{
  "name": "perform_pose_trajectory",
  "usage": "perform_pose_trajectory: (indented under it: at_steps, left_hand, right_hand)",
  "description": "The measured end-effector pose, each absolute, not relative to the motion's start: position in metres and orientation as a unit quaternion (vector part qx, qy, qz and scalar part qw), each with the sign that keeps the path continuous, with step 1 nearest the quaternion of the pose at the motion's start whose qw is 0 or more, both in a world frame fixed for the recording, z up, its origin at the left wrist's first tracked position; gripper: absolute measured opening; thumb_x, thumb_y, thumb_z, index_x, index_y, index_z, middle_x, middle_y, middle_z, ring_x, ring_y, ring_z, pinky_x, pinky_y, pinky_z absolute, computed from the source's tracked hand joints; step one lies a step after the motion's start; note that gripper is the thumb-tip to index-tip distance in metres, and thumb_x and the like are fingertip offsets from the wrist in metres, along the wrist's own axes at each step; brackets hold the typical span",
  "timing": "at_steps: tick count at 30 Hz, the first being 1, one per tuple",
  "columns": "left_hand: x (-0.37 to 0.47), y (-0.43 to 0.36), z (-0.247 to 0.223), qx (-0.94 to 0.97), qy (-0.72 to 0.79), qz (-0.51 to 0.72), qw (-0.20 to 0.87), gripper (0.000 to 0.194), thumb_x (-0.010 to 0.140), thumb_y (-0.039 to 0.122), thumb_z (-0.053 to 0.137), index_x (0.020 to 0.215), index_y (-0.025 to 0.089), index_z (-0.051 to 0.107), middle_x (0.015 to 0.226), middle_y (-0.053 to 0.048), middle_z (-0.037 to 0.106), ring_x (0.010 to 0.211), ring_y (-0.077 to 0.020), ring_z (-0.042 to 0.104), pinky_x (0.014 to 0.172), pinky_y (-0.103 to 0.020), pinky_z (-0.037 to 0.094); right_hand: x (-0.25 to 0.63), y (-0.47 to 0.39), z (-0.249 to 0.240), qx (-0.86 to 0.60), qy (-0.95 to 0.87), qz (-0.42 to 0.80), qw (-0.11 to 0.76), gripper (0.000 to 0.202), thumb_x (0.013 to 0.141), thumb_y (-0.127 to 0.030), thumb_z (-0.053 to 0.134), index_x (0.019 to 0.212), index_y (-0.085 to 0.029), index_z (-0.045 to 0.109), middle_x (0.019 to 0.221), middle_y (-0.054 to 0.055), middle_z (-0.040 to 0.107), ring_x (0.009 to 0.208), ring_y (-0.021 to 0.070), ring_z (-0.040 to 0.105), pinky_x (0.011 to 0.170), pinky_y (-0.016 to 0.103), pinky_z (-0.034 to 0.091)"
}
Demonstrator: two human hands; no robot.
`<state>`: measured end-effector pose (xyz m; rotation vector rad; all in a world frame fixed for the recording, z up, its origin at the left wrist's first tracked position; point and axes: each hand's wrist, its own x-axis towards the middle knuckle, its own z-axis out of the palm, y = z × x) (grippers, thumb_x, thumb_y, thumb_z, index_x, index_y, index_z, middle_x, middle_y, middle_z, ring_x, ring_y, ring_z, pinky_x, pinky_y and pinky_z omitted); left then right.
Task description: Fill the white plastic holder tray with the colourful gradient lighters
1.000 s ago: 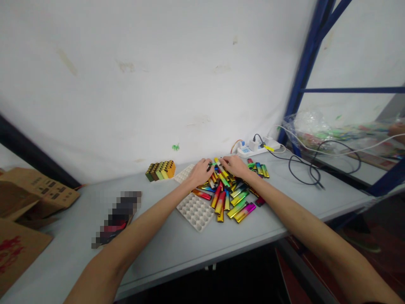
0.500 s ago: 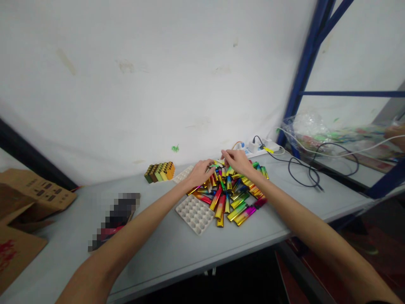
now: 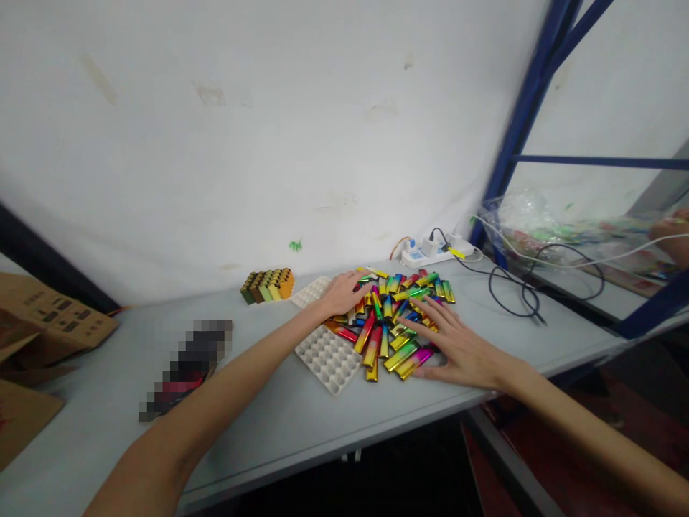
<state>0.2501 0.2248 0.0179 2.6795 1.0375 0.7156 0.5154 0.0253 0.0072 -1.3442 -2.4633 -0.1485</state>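
Note:
A loose pile of shiny lighters [image 3: 374,348], coloured in gold, red, green, blue and pink, lies on the grey table. My left hand [image 3: 344,293] reaches over the left back part of the pile, fingers extended and touching or just above the lighters. On the pile's right side rests my right hand [image 3: 460,348], fingers spread, palm down, thumb near the table. A white tray with rows of holes [image 3: 328,359] lies at the pile's front left. Another white tray [image 3: 311,291] is partly hidden behind my left wrist.
A block of upright lighters [image 3: 268,286] stands near the wall. A power strip [image 3: 438,253] and black cable [image 3: 503,309] lie right. Cardboard boxes [image 3: 48,309] and a pixelated dark object [image 3: 188,370] are left. Blue shelf frame [image 3: 511,136] and another person's hand [image 3: 672,237] are far right.
My right hand has come from the back of the pile toward the front right, its fingers now spread over the lighters. My left hand stays in nearly the same place.

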Motion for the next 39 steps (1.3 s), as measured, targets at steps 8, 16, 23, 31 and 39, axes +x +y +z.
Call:
perform_pose_trajectory:
  at_steps: [8, 16, 23, 31, 39]
  left_hand:
    - [0.275, 0.223, 0.016, 0.880, 0.361, 0.275, 0.142, 0.038, 0.104, 0.039, 0.043, 0.125, 0.021, 0.069, 0.132, -0.007, 0.072, 0.125, -0.0258, 0.064, 0.114, -0.042, 0.045]
    - [0.279, 0.220, 0.020, 0.850, 0.381, 0.307, 0.196, 0.041, 0.105, 0.043, 0.042, 0.126, 0.022, 0.069, 0.132, -0.005, 0.073, 0.122, -0.0246, 0.067, 0.111, -0.038, 0.048]
    - [0.278, 0.221, 0.023, 0.861, 0.363, 0.298, 0.196, 0.043, 0.106, 0.040, 0.038, 0.117, 0.021, 0.076, 0.121, -0.003, 0.078, 0.112, -0.0231, 0.070, 0.105, -0.034, 0.050]
    - [0.275, 0.223, 0.027, 0.888, 0.335, 0.275, 0.154, 0.044, 0.107, 0.037, 0.035, 0.112, 0.018, 0.075, 0.115, -0.007, 0.078, 0.105, -0.0235, 0.070, 0.100, -0.035, 0.051]
    - [0.255, 0.214, 0.041, 0.914, 0.310, 0.236, 0.113, 0.042, 0.108, 0.037, 0.036, 0.121, 0.014, 0.068, 0.122, -0.013, 0.073, 0.114, -0.0250, 0.066, 0.107, -0.038, 0.047]
  right_hand:
    - [0.488, 0.073, 0.012, -0.456, -0.872, -0.042, 0.171, 0.082, 0.095, -0.070, 0.054, 0.165, -0.041, 0.021, 0.174, 0.005, 0.015, 0.159, 0.0387, 0.017, 0.125, 0.066, 0.022]
    - [0.472, 0.109, 0.008, -0.444, -0.880, -0.037, 0.164, 0.075, 0.101, -0.069, 0.041, 0.165, -0.033, 0.026, 0.175, 0.010, 0.011, 0.160, 0.0356, 0.014, 0.127, 0.063, 0.014]
    - [0.464, 0.121, 0.009, -0.453, -0.874, -0.043, 0.173, 0.078, 0.101, -0.070, 0.038, 0.163, -0.025, 0.032, 0.172, 0.016, 0.020, 0.159, 0.0377, 0.016, 0.126, 0.065, 0.014]
    - [0.463, 0.127, 0.015, -0.441, -0.879, -0.045, 0.178, 0.073, 0.102, -0.068, 0.037, 0.159, -0.022, 0.041, 0.163, 0.018, 0.038, 0.152, 0.0368, 0.031, 0.125, 0.067, 0.015]
    - [0.468, 0.120, 0.014, -0.398, -0.890, -0.066, 0.214, 0.055, 0.106, -0.054, 0.041, 0.150, -0.023, 0.050, 0.156, 0.018, 0.046, 0.149, 0.0341, 0.037, 0.123, 0.065, 0.025]
